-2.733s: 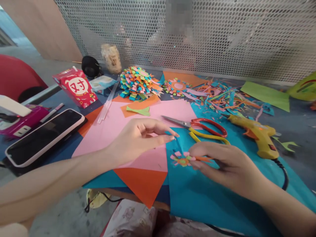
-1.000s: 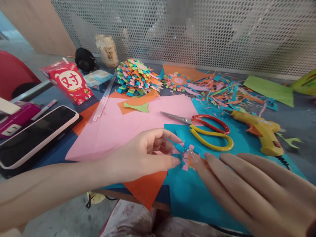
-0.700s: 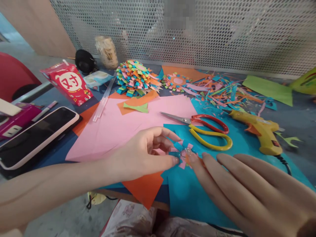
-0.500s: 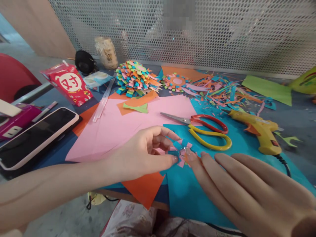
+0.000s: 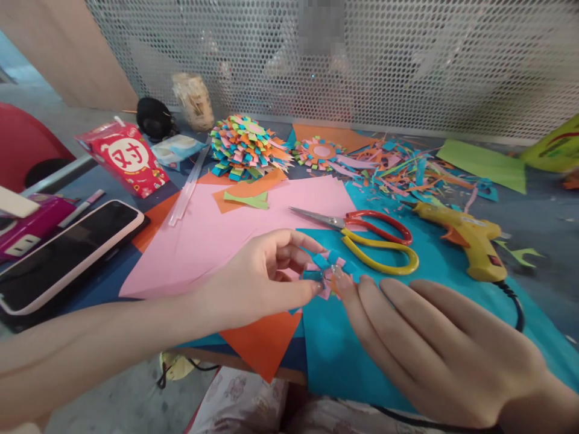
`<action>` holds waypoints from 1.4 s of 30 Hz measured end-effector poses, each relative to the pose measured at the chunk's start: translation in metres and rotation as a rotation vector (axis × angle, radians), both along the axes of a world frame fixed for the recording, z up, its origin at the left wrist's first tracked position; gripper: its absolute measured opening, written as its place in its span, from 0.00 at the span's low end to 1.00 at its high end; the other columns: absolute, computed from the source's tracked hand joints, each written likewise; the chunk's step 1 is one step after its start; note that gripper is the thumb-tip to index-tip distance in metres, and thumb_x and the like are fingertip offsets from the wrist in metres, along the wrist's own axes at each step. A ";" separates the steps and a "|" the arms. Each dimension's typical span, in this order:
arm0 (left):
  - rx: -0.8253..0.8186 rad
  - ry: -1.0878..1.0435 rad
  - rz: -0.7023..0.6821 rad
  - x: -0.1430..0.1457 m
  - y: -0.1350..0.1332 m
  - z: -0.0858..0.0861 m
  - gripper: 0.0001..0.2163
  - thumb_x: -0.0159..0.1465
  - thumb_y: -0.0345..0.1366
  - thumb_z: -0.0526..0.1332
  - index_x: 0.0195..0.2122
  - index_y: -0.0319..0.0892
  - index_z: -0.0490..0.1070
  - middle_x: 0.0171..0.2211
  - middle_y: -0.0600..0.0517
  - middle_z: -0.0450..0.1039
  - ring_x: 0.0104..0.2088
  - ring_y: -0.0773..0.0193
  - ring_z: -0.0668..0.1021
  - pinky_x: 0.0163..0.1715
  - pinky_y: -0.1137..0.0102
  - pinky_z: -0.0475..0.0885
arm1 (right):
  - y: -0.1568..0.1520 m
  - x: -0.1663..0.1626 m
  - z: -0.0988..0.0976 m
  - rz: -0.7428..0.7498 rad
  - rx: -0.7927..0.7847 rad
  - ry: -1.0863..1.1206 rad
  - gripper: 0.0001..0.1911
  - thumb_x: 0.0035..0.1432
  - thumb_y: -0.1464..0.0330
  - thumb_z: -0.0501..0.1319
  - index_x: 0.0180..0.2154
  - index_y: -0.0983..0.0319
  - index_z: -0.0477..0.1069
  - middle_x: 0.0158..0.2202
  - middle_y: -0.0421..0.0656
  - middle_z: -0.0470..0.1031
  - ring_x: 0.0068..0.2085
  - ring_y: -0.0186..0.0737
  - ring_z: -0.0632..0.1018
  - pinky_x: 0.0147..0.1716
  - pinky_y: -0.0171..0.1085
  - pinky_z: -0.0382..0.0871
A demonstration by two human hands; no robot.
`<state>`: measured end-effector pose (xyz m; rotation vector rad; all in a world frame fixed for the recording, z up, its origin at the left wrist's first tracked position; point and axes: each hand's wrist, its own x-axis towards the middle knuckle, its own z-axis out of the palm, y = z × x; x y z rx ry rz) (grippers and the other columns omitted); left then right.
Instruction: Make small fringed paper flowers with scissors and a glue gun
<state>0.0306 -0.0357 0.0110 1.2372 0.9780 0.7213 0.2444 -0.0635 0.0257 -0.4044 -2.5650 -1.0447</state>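
Note:
A small paper flower (image 5: 326,270) of pink and blue strips lies on the blue paper sheet (image 5: 407,337). My left hand (image 5: 260,280) curls around its left side, thumb and fingers pinching at the strips. My right hand (image 5: 434,349) lies flat with fingers stretched out, the index fingertip pressing down on the flower's middle. Red and yellow scissors (image 5: 375,238) lie just behind the flower, and a yellow glue gun (image 5: 465,238) rests to the right.
A pink sheet (image 5: 217,235) and an orange sheet (image 5: 265,340) lie under my left hand. Finished paper flowers (image 5: 244,147), paper scraps (image 5: 398,172), a phone (image 5: 58,256), a red packet (image 5: 124,158) and a jar (image 5: 192,99) stand around. A perforated screen (image 5: 362,60) closes the back.
My right hand went from holding the flower's side to lying flat with one fingertip on its middle. My left hand closed in on the flower's strips. The view shifted slightly.

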 end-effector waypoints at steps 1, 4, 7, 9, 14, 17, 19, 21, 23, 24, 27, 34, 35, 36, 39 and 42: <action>0.000 -0.002 -0.004 0.000 0.000 0.000 0.15 0.52 0.32 0.67 0.41 0.43 0.69 0.35 0.55 0.71 0.33 0.69 0.75 0.31 0.74 0.71 | 0.001 0.000 -0.001 0.014 0.007 0.003 0.19 0.63 0.74 0.50 0.38 0.61 0.80 0.34 0.43 0.82 0.32 0.41 0.77 0.23 0.40 0.69; -0.002 -0.007 -0.018 0.000 0.000 0.000 0.15 0.52 0.31 0.66 0.41 0.43 0.69 0.35 0.55 0.71 0.32 0.70 0.75 0.29 0.74 0.71 | 0.004 -0.001 -0.003 0.031 0.012 0.004 0.19 0.63 0.74 0.50 0.39 0.61 0.80 0.33 0.44 0.82 0.32 0.42 0.76 0.24 0.41 0.66; 0.001 -0.008 -0.020 0.000 -0.001 0.000 0.15 0.52 0.29 0.65 0.41 0.43 0.69 0.35 0.55 0.71 0.31 0.69 0.75 0.29 0.74 0.71 | 0.005 0.001 -0.004 0.032 0.014 0.013 0.20 0.63 0.74 0.49 0.38 0.61 0.80 0.34 0.44 0.81 0.33 0.42 0.76 0.25 0.41 0.65; -0.008 -0.017 -0.013 0.000 -0.001 0.001 0.15 0.52 0.30 0.65 0.41 0.42 0.69 0.34 0.54 0.72 0.32 0.69 0.75 0.28 0.74 0.71 | 0.004 0.002 -0.003 0.034 0.008 0.013 0.20 0.64 0.75 0.48 0.38 0.62 0.80 0.34 0.44 0.81 0.33 0.42 0.76 0.25 0.41 0.65; -0.006 -0.026 0.019 0.002 0.000 0.002 0.16 0.49 0.29 0.65 0.40 0.41 0.69 0.33 0.54 0.72 0.34 0.68 0.75 0.28 0.75 0.71 | 0.004 0.003 -0.003 0.048 0.025 0.013 0.17 0.62 0.74 0.51 0.39 0.66 0.79 0.33 0.45 0.81 0.32 0.41 0.76 0.24 0.40 0.64; 0.006 -0.023 0.031 0.003 0.000 0.002 0.16 0.48 0.29 0.66 0.40 0.41 0.69 0.33 0.54 0.72 0.34 0.67 0.75 0.27 0.75 0.71 | 0.006 0.001 -0.004 0.053 0.045 0.014 0.17 0.63 0.74 0.50 0.39 0.66 0.79 0.33 0.45 0.81 0.32 0.41 0.76 0.23 0.40 0.64; 0.013 -0.023 0.033 0.003 0.001 0.002 0.16 0.48 0.29 0.65 0.40 0.41 0.69 0.34 0.53 0.72 0.34 0.67 0.75 0.27 0.74 0.71 | 0.007 0.000 -0.005 0.063 0.052 0.006 0.17 0.63 0.74 0.51 0.38 0.66 0.79 0.33 0.46 0.81 0.31 0.41 0.76 0.23 0.39 0.64; 0.011 -0.031 0.035 0.004 0.002 0.001 0.16 0.48 0.29 0.65 0.40 0.41 0.69 0.35 0.53 0.73 0.35 0.67 0.75 0.28 0.74 0.71 | 0.008 -0.001 -0.005 0.072 0.057 -0.009 0.17 0.63 0.74 0.51 0.38 0.66 0.79 0.33 0.46 0.81 0.31 0.40 0.76 0.22 0.39 0.64; 0.007 -0.043 0.048 0.004 0.002 0.001 0.15 0.49 0.29 0.65 0.39 0.40 0.69 0.34 0.52 0.73 0.36 0.66 0.75 0.29 0.73 0.71 | 0.008 -0.001 -0.004 0.073 0.071 -0.002 0.16 0.64 0.74 0.52 0.38 0.66 0.80 0.33 0.46 0.80 0.30 0.39 0.76 0.22 0.38 0.64; 0.008 -0.043 0.054 0.004 0.002 0.001 0.15 0.49 0.29 0.65 0.39 0.40 0.70 0.34 0.52 0.74 0.36 0.66 0.75 0.30 0.73 0.71 | 0.008 -0.001 -0.004 0.071 0.075 -0.003 0.16 0.64 0.74 0.52 0.38 0.66 0.80 0.33 0.46 0.81 0.30 0.39 0.76 0.21 0.38 0.65; 0.013 -0.028 0.053 0.004 0.001 0.000 0.15 0.49 0.30 0.65 0.39 0.40 0.70 0.34 0.52 0.74 0.35 0.66 0.75 0.30 0.73 0.71 | 0.009 -0.001 -0.003 0.072 0.086 -0.006 0.16 0.64 0.74 0.53 0.37 0.65 0.80 0.32 0.45 0.81 0.30 0.38 0.76 0.21 0.37 0.65; -0.040 -0.061 0.057 0.002 0.003 0.003 0.15 0.49 0.31 0.65 0.39 0.40 0.71 0.31 0.54 0.73 0.31 0.68 0.74 0.26 0.74 0.68 | 0.011 0.002 -0.008 0.074 0.072 0.039 0.14 0.62 0.73 0.55 0.40 0.67 0.79 0.33 0.47 0.79 0.32 0.40 0.75 0.22 0.39 0.66; -0.065 -0.076 0.049 0.002 0.004 0.004 0.13 0.51 0.32 0.64 0.39 0.40 0.71 0.31 0.54 0.72 0.29 0.69 0.74 0.26 0.74 0.67 | 0.011 0.003 -0.011 0.072 0.063 0.056 0.14 0.62 0.72 0.55 0.41 0.67 0.79 0.34 0.47 0.79 0.32 0.40 0.74 0.22 0.39 0.66; -0.084 -0.085 0.038 0.002 0.005 0.004 0.12 0.52 0.34 0.64 0.38 0.40 0.71 0.31 0.53 0.73 0.28 0.70 0.74 0.26 0.74 0.67 | 0.012 0.005 -0.013 0.072 0.055 0.075 0.14 0.62 0.71 0.55 0.42 0.67 0.79 0.35 0.47 0.78 0.33 0.41 0.74 0.23 0.40 0.66; -0.098 -0.074 0.007 0.002 0.007 0.002 0.12 0.52 0.35 0.66 0.38 0.39 0.72 0.31 0.53 0.74 0.28 0.70 0.74 0.26 0.73 0.67 | 0.015 0.008 -0.017 0.075 0.033 0.133 0.14 0.62 0.71 0.56 0.43 0.65 0.78 0.39 0.47 0.78 0.34 0.41 0.75 0.25 0.40 0.67; -0.077 -0.096 -0.002 0.001 0.008 -0.002 0.13 0.51 0.32 0.69 0.38 0.39 0.72 0.29 0.54 0.75 0.28 0.70 0.75 0.27 0.74 0.67 | 0.019 0.012 -0.017 0.055 0.007 0.201 0.13 0.61 0.73 0.57 0.45 0.63 0.76 0.41 0.46 0.80 0.35 0.39 0.77 0.28 0.38 0.69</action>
